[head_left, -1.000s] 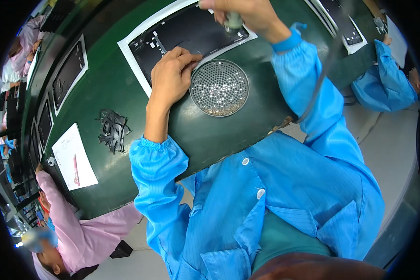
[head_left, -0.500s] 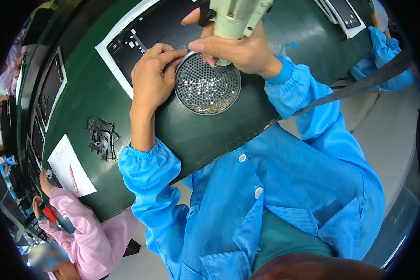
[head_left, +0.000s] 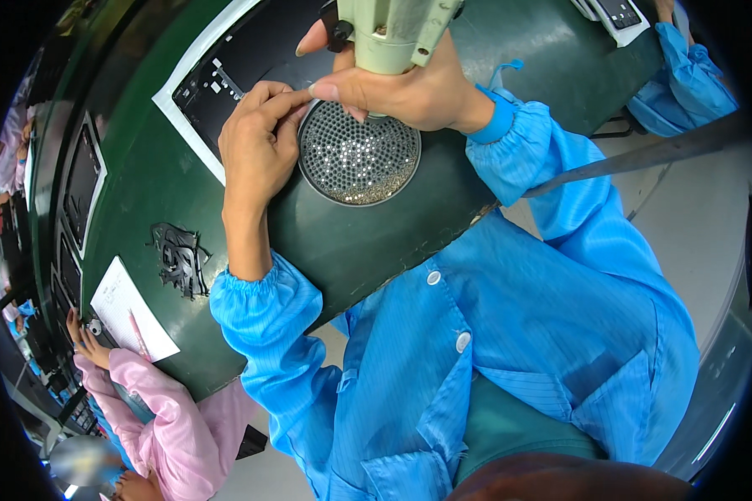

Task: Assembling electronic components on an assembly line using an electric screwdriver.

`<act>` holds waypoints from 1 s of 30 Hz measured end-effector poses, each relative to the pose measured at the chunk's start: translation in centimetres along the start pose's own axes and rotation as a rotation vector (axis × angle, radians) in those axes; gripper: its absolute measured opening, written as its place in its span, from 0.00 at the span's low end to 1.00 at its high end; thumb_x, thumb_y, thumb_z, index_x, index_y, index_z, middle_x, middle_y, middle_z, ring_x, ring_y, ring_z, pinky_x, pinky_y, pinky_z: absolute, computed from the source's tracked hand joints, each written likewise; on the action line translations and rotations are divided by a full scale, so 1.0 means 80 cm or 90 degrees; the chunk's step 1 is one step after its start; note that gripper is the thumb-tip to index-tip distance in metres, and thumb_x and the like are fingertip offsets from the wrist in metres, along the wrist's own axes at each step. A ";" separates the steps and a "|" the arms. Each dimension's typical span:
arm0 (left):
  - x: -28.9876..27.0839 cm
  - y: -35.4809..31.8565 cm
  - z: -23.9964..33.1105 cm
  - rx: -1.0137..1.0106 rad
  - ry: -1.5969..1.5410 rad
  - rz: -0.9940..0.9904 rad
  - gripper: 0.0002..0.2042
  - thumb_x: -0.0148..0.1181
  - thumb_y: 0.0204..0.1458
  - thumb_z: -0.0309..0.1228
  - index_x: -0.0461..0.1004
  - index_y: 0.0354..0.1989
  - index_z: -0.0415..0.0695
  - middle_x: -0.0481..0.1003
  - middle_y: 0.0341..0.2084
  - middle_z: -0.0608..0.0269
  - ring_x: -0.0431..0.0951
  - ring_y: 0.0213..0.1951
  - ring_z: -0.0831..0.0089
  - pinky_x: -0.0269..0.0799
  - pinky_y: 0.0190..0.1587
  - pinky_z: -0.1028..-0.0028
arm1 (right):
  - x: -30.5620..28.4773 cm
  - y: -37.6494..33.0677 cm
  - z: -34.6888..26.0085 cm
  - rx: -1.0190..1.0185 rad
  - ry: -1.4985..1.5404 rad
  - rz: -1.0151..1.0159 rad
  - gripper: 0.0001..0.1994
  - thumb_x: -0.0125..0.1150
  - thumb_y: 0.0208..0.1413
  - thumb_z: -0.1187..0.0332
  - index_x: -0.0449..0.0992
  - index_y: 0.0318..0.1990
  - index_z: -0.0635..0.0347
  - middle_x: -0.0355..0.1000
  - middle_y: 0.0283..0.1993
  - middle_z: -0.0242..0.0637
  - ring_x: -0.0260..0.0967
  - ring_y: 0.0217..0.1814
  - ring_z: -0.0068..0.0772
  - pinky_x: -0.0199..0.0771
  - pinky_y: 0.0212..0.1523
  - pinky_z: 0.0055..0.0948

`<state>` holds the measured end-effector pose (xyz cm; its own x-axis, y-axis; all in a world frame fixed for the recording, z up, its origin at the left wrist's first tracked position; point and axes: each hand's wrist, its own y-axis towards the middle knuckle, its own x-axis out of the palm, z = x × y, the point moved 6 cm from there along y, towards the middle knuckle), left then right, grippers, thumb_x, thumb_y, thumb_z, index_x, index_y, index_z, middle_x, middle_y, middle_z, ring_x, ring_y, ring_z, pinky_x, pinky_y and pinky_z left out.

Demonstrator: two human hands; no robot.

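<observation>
My right hand (head_left: 434, 96) is wrapped round a pale green electric screwdriver (head_left: 386, 37), upright over the far edge of a round dark tray (head_left: 316, 159). The tray's face is full of small holes, many filled with shiny screws, and loose gold-coloured ones (head_left: 368, 195) gather along its near side. My left hand (head_left: 255, 146) rests at the tray's left rim with thumb and fingers pinched together. Its fingertips meet my right thumb, and whatever they may hold is hidden. The screwdriver's tip is also out of sight behind my right hand.
Beyond my hands lies a black panel (head_left: 263, 58) on a white sheet. On the left are a pile of black strips (head_left: 180, 260), a paper (head_left: 125, 305) with a pen, and more panels (head_left: 83, 184). A co-worker in pink (head_left: 175, 426) sits there; another blue sleeve (head_left: 685, 79) shows far right.
The view has shifted slightly, so the tray and my hands appear further left. My right hand and screwdriver sit a little closer to my left hand. The pink-sleeved co-worker's hands have come together.
</observation>
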<state>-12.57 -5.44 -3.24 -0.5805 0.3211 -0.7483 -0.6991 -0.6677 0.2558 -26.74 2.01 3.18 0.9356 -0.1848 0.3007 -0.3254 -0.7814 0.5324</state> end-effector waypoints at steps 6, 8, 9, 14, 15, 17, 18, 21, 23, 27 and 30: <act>-0.003 0.003 0.008 0.004 -0.004 0.005 0.08 0.61 0.48 0.25 0.81 0.36 0.48 0.75 0.30 0.65 0.76 0.32 0.63 0.70 0.34 0.69 | -0.015 -0.009 0.025 0.095 -0.165 -0.176 0.16 0.65 0.52 0.77 0.71 0.48 0.68 0.72 0.22 0.32 0.69 0.22 0.18 0.68 0.22 0.17; -0.004 0.003 0.008 -0.005 -0.008 0.005 0.08 0.60 0.48 0.25 0.81 0.36 0.48 0.75 0.30 0.65 0.76 0.32 0.63 0.70 0.34 0.69 | -0.014 -0.010 0.024 0.091 -0.181 -0.177 0.16 0.65 0.52 0.77 0.71 0.48 0.68 0.72 0.22 0.32 0.69 0.22 0.18 0.68 0.22 0.17; -0.004 0.002 0.007 -0.013 -0.011 0.001 0.08 0.60 0.48 0.25 0.81 0.36 0.48 0.75 0.30 0.65 0.76 0.33 0.64 0.70 0.35 0.69 | -0.013 -0.010 0.025 0.088 -0.197 -0.174 0.16 0.65 0.52 0.77 0.71 0.48 0.68 0.72 0.23 0.32 0.69 0.22 0.18 0.68 0.22 0.18; -0.006 0.001 0.007 0.004 -0.006 0.017 0.08 0.60 0.48 0.24 0.81 0.36 0.47 0.75 0.30 0.64 0.76 0.34 0.64 0.71 0.36 0.69 | -0.010 -0.009 0.024 0.098 -0.174 -0.191 0.17 0.65 0.52 0.77 0.71 0.50 0.68 0.72 0.23 0.32 0.70 0.22 0.19 0.69 0.23 0.18; -0.006 0.001 0.008 0.005 -0.007 0.017 0.08 0.60 0.48 0.24 0.81 0.36 0.47 0.75 0.30 0.64 0.76 0.35 0.63 0.71 0.37 0.69 | -0.010 -0.008 0.023 0.095 -0.176 -0.193 0.17 0.64 0.53 0.77 0.71 0.50 0.68 0.72 0.23 0.33 0.70 0.22 0.19 0.70 0.23 0.19; -0.003 0.003 0.011 0.008 -0.004 0.001 0.08 0.59 0.48 0.24 0.81 0.36 0.47 0.74 0.30 0.64 0.76 0.35 0.62 0.70 0.37 0.68 | -0.009 -0.002 0.016 0.090 -0.166 -0.181 0.17 0.63 0.54 0.76 0.70 0.50 0.69 0.71 0.22 0.33 0.70 0.22 0.20 0.70 0.23 0.19; -0.001 0.005 0.012 0.010 -0.003 -0.020 0.08 0.59 0.48 0.24 0.80 0.36 0.46 0.74 0.31 0.63 0.77 0.36 0.62 0.70 0.37 0.67 | -0.010 0.004 0.011 0.088 -0.157 -0.164 0.16 0.62 0.55 0.75 0.70 0.51 0.70 0.71 0.22 0.33 0.69 0.22 0.21 0.70 0.23 0.20; -0.003 0.006 0.010 0.010 -0.010 -0.025 0.08 0.58 0.48 0.23 0.80 0.36 0.45 0.74 0.32 0.63 0.77 0.36 0.61 0.70 0.37 0.66 | -0.001 0.031 0.008 0.056 -0.085 -0.137 0.17 0.63 0.53 0.77 0.69 0.50 0.70 0.71 0.23 0.33 0.69 0.21 0.22 0.69 0.22 0.20; -0.004 0.006 0.009 -0.001 -0.002 -0.032 0.08 0.58 0.48 0.23 0.79 0.36 0.45 0.74 0.32 0.63 0.77 0.35 0.61 0.70 0.37 0.66 | 0.008 0.043 0.022 0.095 -0.001 -0.058 0.18 0.65 0.50 0.80 0.69 0.49 0.68 0.71 0.23 0.31 0.67 0.19 0.19 0.67 0.19 0.19; -0.003 0.006 0.010 0.010 -0.019 -0.022 0.08 0.59 0.47 0.23 0.79 0.35 0.45 0.74 0.32 0.63 0.77 0.35 0.60 0.70 0.37 0.65 | 0.012 0.049 0.051 0.138 -0.029 -0.067 0.17 0.65 0.50 0.79 0.70 0.48 0.67 0.70 0.23 0.30 0.68 0.19 0.18 0.67 0.18 0.18; -0.003 0.006 0.010 0.010 -0.023 -0.015 0.08 0.59 0.46 0.23 0.80 0.35 0.44 0.74 0.32 0.63 0.77 0.36 0.59 0.70 0.37 0.64 | 0.013 0.046 0.055 0.141 -0.032 -0.065 0.17 0.65 0.51 0.79 0.70 0.48 0.66 0.70 0.24 0.30 0.68 0.19 0.18 0.68 0.19 0.18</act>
<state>-13.10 -5.27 -2.43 -0.5786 0.3609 -0.7314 -0.7188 -0.6494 0.2482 -26.39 -3.67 1.96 0.9694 -0.1235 0.2120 -0.1965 -0.9082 0.3695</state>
